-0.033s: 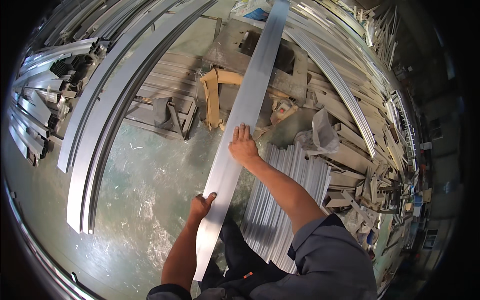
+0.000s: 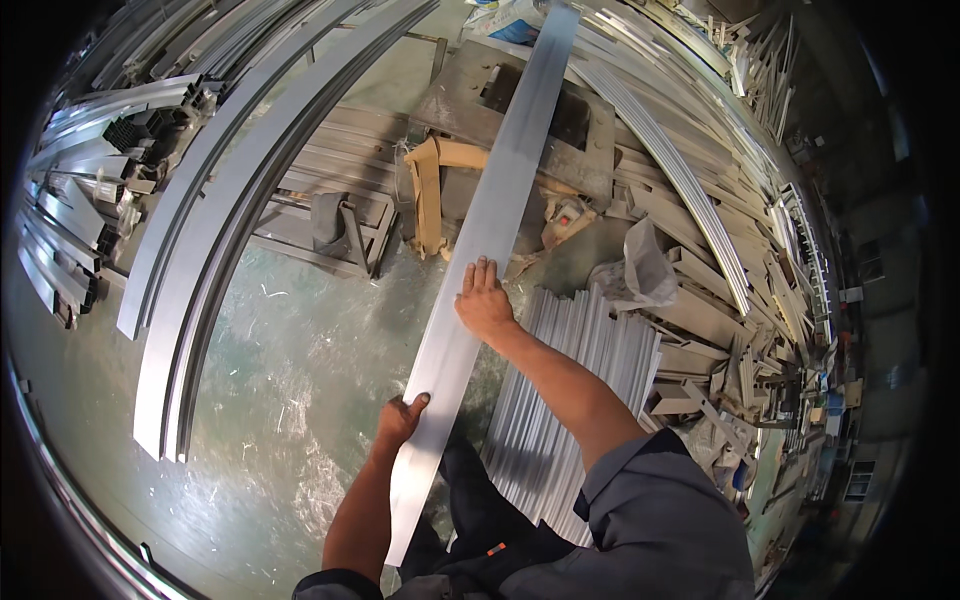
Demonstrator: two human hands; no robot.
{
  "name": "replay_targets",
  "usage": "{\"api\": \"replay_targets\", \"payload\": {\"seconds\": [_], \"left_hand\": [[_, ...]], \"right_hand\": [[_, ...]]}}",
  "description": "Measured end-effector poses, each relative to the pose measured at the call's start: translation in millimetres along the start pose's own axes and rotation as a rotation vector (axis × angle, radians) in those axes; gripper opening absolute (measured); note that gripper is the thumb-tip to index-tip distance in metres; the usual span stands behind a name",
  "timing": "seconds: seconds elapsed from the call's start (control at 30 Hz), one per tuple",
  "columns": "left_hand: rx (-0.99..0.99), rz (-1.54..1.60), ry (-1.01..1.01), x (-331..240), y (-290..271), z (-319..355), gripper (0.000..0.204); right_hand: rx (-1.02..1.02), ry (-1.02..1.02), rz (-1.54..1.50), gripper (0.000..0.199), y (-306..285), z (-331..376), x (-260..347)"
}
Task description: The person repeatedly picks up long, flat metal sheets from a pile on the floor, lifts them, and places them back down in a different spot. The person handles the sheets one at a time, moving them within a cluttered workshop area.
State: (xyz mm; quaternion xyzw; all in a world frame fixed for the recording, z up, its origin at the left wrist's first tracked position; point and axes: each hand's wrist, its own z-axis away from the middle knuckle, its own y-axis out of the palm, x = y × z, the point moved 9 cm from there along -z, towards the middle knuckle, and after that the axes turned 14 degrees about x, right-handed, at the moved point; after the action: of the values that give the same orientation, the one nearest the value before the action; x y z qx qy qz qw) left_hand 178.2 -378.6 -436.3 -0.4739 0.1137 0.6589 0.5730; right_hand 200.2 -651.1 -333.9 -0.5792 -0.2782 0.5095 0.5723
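A long, flat silver metal profile (image 2: 508,188) runs from the far top of the view down to my waist, slanting slightly left. My left hand (image 2: 402,420) grips its left edge near the close end, thumb on top and fingers hidden beneath. Farther up, my right hand (image 2: 485,305) lies on the upper face with its fingers stretched out. The far part of the profile passes over a dusty machine table (image 2: 460,95) with a dark opening.
Long profiles (image 2: 215,225) lie raised on the left, beside a low metal frame (image 2: 375,235) with a dark cloth. Bundled silver strips (image 2: 560,400) are by my legs on the right. Beyond them are a whitish sack (image 2: 640,265) and heaps of offcuts (image 2: 720,290). Shavings dot the green floor (image 2: 290,380).
Both hands and the profile have shifted very slightly toward me. My left hand still grips the edge, and my right hand still lies flat on top.
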Motion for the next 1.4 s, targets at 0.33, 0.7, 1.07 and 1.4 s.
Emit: {"api": "replay_targets", "payload": {"seconds": [0.33, 0.7, 1.07, 1.4], "left_hand": [[0.116, 0.207, -0.301, 251, 54, 255, 0.088], [0.18, 0.291, -0.375, 310, 46, 465, 0.075], [-0.023, -0.606, 0.143, 114, 59, 386, 0.025], [0.064, -0.065, -0.115, -36, -26, 26, 0.083]], "right_hand": [[0.039, -0.182, 0.15, 0.07, -10, 218, 237], [0.089, -0.523, -0.2, 0.06, -68, 398, 335], [0.412, 0.482, -1.803, 0.062, 50, 308, 223], [-0.021, 0.758, -2.213, 0.06, 98, 18, -42]]}}
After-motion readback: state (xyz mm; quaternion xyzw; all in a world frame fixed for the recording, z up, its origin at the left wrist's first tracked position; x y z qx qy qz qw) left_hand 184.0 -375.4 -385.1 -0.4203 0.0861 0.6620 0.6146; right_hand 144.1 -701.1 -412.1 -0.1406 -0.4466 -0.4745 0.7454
